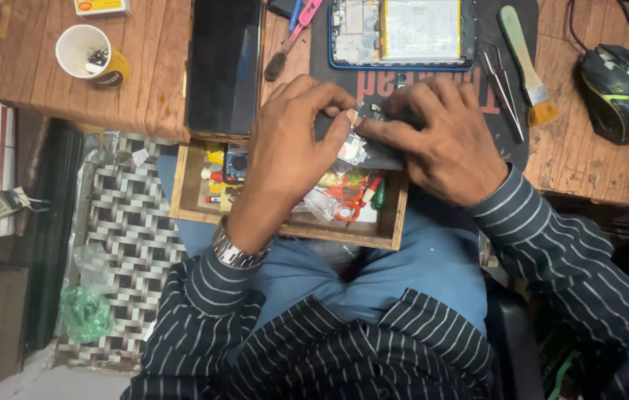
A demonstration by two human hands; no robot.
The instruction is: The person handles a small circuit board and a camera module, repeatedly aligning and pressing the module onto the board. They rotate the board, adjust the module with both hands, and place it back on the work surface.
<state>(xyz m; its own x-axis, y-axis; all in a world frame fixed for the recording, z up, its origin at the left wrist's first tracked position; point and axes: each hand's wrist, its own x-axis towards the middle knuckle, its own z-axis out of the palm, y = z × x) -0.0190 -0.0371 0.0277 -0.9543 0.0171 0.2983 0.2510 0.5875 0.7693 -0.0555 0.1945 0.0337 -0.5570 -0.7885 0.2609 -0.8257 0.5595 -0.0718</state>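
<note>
- The left hand (pixel 296 141) and right hand (pixel 440 141) met over the dark work mat (pixel 510 111) at the table's (pixel 151 89) near edge.
- A small dark part (pixel 370 112) sat between both grips, pinched by the fingertips.
- The opened phone (pixel 403 33) lay just beyond, above the open drawer (pixel 285 200).

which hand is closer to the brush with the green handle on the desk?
Right. The right hand works at the mat's front edge, with the green-handled brush just beyond and to its right. The left hand lies farther left, on the other side of the right hand.
</note>
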